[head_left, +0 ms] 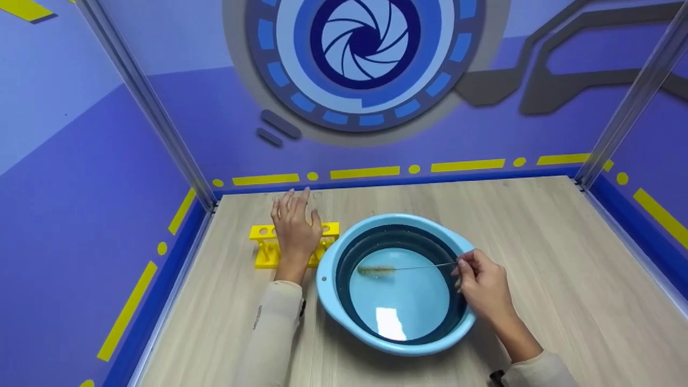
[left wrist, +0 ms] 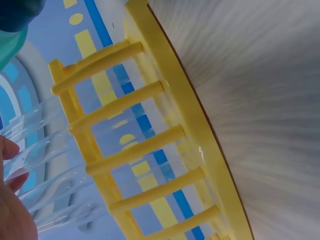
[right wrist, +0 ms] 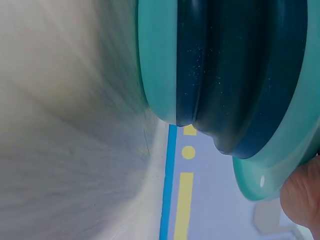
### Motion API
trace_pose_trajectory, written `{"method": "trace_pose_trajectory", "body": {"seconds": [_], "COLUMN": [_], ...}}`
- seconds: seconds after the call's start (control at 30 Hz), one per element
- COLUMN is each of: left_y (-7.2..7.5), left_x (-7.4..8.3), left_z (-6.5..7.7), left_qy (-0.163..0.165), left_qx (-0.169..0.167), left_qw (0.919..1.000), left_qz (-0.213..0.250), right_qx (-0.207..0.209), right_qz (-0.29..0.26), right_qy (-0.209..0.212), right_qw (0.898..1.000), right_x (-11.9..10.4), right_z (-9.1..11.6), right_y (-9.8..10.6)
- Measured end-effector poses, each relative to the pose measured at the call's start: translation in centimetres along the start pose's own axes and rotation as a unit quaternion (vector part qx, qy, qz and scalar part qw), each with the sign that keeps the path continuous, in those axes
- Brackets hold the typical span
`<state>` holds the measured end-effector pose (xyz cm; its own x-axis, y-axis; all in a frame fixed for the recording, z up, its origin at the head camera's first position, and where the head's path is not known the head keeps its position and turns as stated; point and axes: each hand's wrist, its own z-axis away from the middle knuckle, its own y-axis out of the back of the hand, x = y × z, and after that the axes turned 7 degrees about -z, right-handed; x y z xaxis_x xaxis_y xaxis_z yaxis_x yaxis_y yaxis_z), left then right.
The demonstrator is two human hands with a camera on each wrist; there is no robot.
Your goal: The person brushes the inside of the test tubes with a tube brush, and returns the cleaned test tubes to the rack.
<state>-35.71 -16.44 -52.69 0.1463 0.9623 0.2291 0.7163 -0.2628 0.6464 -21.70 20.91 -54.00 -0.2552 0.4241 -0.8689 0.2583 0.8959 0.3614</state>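
A light-blue basin point(head_left: 329, 301) with a dark inner wall stands on the table. My right hand point(head_left: 486, 282) is at its right rim and pinches the thin wire handle of a test tube brush point(head_left: 376, 270), whose bristled end lies over the basin's bottom. My left hand point(head_left: 295, 231) is above the yellow test tube rack point(head_left: 262, 232), fingers extended, beside the upper ends of several clear test tubes point(left wrist: 50, 185) standing in it. Whether the fingers touch a tube is hard to tell. In the right wrist view only part of the right hand point(right wrist: 302, 197) shows, next to the basin's rim.
The wooden table point(head_left: 537, 242) is bounded by printed blue-purple panels point(head_left: 204, 123) at the back and sides. Metal posts point(head_left: 153, 115) stand at the back corners. The rack is just left of the basin, close to its rim.
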Motion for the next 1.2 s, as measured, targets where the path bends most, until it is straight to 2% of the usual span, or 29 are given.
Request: {"method": "trace_pose_trajectory", "body": {"seconds": [0.1, 0.33, 0.53, 0.67, 0.77, 0.87, 1.0, 1.13, 1.2], "left_y": [0.3, 0.6, 1.2, 1.5, 2.0, 2.5, 3.4, 4.7, 5.5], "left_x": [0.1, 0.2, 0.9, 1.4, 1.6, 1.7, 2.2, 3.2, 3.7], "left_z": [-0.3, -1.1, -1.7, -2.0, -2.3, -2.5, -2.7, -3.1, -3.3], "left_qy": [0.000, -0.014, 0.010, 0.031, 0.038, 0.035, 0.015, -0.016, -0.026], "left_qx": [-0.007, -0.051, -0.088, -0.092, -0.080, -0.061, -0.025, 0.011, 0.026], "left_qw": [0.9999, 0.9978, 0.9955, 0.9952, 0.9939, 0.9904, 0.9820, 0.9719, 0.9661], "left_qz": [-0.008, -0.040, -0.034, 0.011, 0.065, 0.119, 0.187, 0.235, 0.256], "right_qx": [0.001, 0.000, -0.039, -0.076, -0.078, -0.065, -0.073, -0.097, -0.098], "right_qz": [-0.009, -0.018, -0.014, 0.018, 0.071, 0.140, 0.222, 0.309, 0.340], "right_qy": [0.001, 0.003, 0.009, 0.034, 0.087, 0.144, 0.177, 0.214, 0.249], "right_qw": [1.000, 1.000, 0.999, 0.996, 0.991, 0.977, 0.956, 0.922, 0.901], "right_x": [-0.1, -0.1, -0.2, -0.4, -0.7, -1.2, -2.2, -3.1, -3.3], "right_z": [-0.1, 0.4, 0.0, -0.2, -0.2, -0.3, -0.6, -0.9, -0.9], "right_y": [0.0, 0.0, 0.4, 1.0, 1.2, 1.4, 1.8, 2.7, 3.2]}}
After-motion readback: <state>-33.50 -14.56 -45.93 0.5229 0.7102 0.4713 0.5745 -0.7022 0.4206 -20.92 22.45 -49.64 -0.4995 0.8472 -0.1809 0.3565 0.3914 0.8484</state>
